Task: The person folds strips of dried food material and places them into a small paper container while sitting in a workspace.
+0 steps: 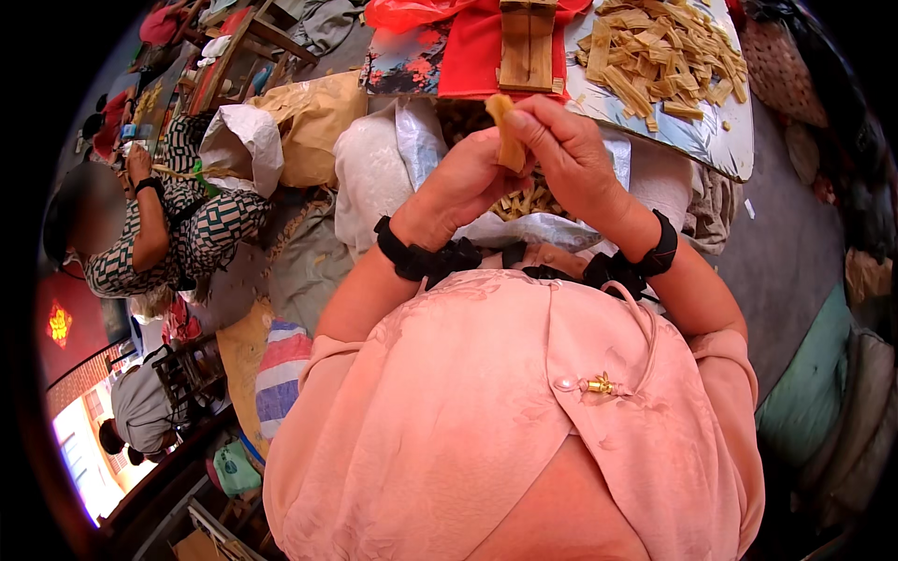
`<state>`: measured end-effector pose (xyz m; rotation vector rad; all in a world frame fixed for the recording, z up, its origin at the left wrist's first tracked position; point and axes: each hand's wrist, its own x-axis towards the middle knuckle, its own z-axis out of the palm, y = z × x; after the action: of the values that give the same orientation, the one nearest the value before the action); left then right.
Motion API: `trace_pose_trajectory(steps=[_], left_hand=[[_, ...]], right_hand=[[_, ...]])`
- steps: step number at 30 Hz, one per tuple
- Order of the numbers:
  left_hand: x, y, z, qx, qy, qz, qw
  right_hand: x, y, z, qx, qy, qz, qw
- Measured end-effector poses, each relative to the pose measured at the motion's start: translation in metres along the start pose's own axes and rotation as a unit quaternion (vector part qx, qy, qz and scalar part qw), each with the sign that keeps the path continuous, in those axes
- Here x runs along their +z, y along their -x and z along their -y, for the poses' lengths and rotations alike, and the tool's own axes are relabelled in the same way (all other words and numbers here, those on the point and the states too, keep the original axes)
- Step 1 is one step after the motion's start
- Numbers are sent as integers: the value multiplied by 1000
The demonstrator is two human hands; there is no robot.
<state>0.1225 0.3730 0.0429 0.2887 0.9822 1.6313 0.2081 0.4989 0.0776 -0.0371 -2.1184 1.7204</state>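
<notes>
Between my two hands stands a flat, pale yellow strip of dried plant material, perhaps dried bean curd or root; I cannot tell which. My left hand holds its lower part, fingers curled behind it. The thumb and fingers of my right hand pinch its upper edge. Under both hands, an open white plastic sack on my lap holds many short yellow pieces. Beyond them, a grooved wooden block lies on a red cloth. A heap of similar strips covers part of a white patterned board at the upper right.
A brown paper sack and a white sack stand at the left. Beside them sits a person in patterned clothes, hands at a low table. Another person in grey is farther back. Filled sacks line the right side.
</notes>
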Motion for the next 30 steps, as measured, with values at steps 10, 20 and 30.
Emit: trace_pose_trajectory(steps=[10, 20, 30], left_hand=[[17, 10, -16, 433, -608, -213, 631], [72, 34, -60, 669, -546, -83, 498], [31, 2, -47, 476, -602, -164, 620]], right_hand=[[-4, -12, -32, 188, -262, -17, 946], [-25, -4, 91, 131, -357, 111, 918], [-14, -6, 26, -64, 94, 4, 994]])
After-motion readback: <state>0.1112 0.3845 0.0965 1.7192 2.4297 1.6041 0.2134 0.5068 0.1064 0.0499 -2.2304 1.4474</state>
